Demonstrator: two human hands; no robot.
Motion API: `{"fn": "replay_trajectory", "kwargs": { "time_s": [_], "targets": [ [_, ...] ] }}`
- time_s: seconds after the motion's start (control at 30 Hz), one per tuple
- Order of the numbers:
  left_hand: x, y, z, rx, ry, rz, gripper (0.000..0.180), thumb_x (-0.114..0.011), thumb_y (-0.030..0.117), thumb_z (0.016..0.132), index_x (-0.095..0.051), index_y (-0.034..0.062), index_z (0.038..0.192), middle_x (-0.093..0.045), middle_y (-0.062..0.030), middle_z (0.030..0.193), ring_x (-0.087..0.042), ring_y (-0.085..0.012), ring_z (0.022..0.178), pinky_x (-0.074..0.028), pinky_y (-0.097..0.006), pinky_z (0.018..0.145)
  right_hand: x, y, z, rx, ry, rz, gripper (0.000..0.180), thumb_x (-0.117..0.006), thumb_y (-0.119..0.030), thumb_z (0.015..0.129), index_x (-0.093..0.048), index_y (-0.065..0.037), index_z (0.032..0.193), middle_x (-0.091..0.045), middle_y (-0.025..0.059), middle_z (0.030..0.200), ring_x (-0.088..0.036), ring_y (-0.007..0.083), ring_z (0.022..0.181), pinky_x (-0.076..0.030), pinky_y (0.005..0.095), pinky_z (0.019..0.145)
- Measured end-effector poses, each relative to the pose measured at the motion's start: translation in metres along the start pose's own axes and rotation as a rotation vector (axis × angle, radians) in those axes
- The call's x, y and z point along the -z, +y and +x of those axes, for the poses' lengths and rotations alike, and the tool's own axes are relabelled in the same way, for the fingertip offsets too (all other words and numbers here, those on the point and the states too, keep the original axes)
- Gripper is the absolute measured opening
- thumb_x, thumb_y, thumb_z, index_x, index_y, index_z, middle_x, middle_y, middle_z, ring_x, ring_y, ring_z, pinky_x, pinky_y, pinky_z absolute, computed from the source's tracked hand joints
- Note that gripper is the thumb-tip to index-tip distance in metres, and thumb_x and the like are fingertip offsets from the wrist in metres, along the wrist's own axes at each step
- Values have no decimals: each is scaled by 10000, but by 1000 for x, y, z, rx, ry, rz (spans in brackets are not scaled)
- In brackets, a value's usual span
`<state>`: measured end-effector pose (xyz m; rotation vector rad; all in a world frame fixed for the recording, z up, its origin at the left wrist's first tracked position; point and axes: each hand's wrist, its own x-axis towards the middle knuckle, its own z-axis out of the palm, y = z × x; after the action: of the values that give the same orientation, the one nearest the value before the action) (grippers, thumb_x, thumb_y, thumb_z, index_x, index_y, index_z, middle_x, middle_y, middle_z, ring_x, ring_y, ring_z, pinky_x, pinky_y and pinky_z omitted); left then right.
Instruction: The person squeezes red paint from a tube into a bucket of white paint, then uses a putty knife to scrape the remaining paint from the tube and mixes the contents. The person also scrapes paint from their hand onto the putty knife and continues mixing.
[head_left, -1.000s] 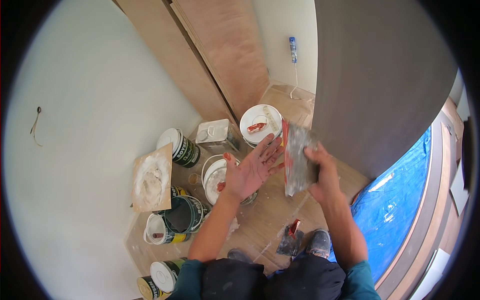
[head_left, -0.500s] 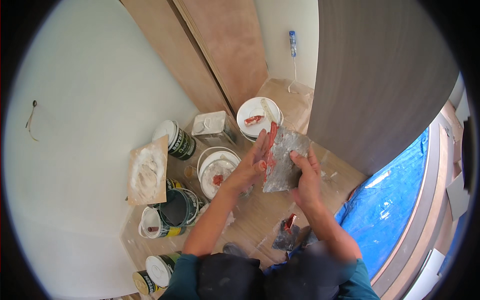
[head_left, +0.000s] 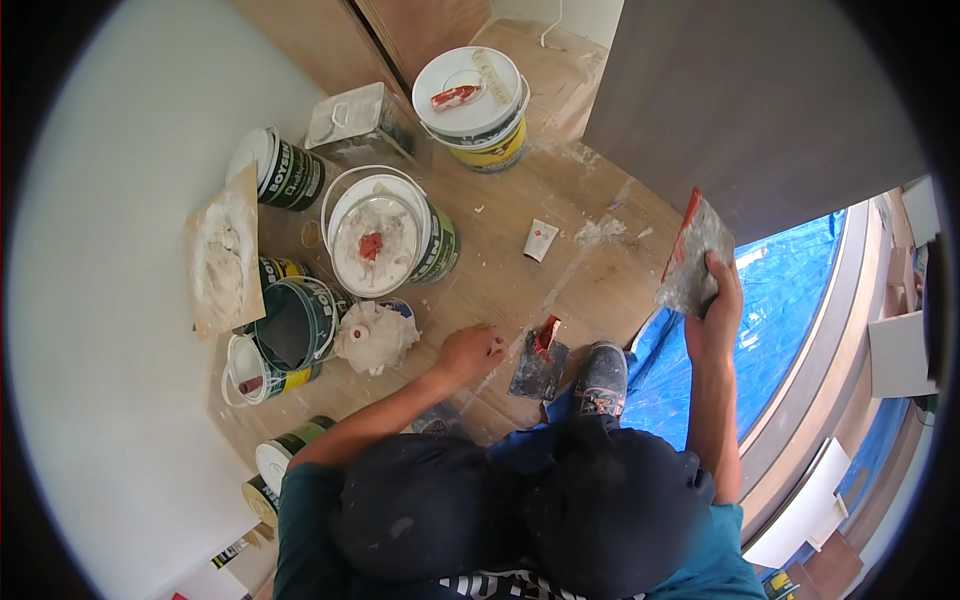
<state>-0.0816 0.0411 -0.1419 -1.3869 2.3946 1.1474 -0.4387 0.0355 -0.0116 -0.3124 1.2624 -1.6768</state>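
My right hand (head_left: 722,300) grips a grey metal putty spreader (head_left: 698,262), holding it raised by its lower end. Red putty lines the spreader's left edge. My left hand (head_left: 472,355) is lower, above the floor, with its fingers curled and nothing visible in them. Just right of it, a second metal spreader (head_left: 538,374) lies on the floor near my shoe, topped by a red-smeared piece (head_left: 546,337). Up and left of that hand stands a white pail (head_left: 436,243), its top caked with white putty and a red lump (head_left: 371,246).
A lidded bucket (head_left: 497,148) at the back bears a red-handled tool (head_left: 456,97). Along the left wall are a square can (head_left: 345,115), a putty-covered board (head_left: 225,255), a dark green bucket (head_left: 292,330) and a white bag (head_left: 375,338). Blue sheeting (head_left: 780,330) covers the right side.
My hands have parted: the left left the spreader and moved down, its fingers curling. The right carried the spreader to the right. The view has tipped downward, showing more floor.
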Motion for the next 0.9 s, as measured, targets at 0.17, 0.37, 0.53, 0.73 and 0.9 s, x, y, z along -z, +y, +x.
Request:
{"fn": "replay_trajectory", "kwargs": {
  "time_s": [0.17,0.37,0.53,0.73,0.9],
  "targets": [
    [-23,24,8,-207,-100,220,523,-767,363,822,-563,68,1204,-582,-158,1172,-648,-376,963,-530,-463,796,31,31,-10,-8,37,-124,445,-642,-69,941,-529,-15,1368,-648,79,1228,-614,166,1117,-487,319,971],
    [-26,59,26,-4,211,-16,527,-807,389,778,-623,14,1101,-623,-156,1018,-650,-368,947,-528,-469,801,48,62,-9,-45,-85,-363,520,-690,-13,872,-470,-84,1338,-631,64,1128,-608,166,1047,-489,315,946],
    [-29,65,44,34,225,136,467,-827,367,746,-661,1,983,-623,-163,1017,-653,-357,936,-533,-477,796,36,66,-7,-84,-133,-386,576,-630,47,813,-435,-108,1332,-605,88,1105,-606,188,1008,-516,322,862],
    [-49,42,55,-18,265,113,467,-831,285,699,-651,-4,1019,-608,-158,1026,-641,-352,980,-537,-488,818,30,84,-4,-105,-198,-516,586,-604,62,790,-462,-114,1331,-591,50,1042,-583,152,952,-494,293,844],
    [-20,40,50,-62,230,-324,454,-852,172,737,-620,-9,1083,-651,-145,1059,-679,-258,938,-556,-393,785,31,81,1,-121,-326,-595,476,-651,12,857,-504,-115,1291,-621,44,1041,-603,138,954,-500,285,849]
  ]
}}
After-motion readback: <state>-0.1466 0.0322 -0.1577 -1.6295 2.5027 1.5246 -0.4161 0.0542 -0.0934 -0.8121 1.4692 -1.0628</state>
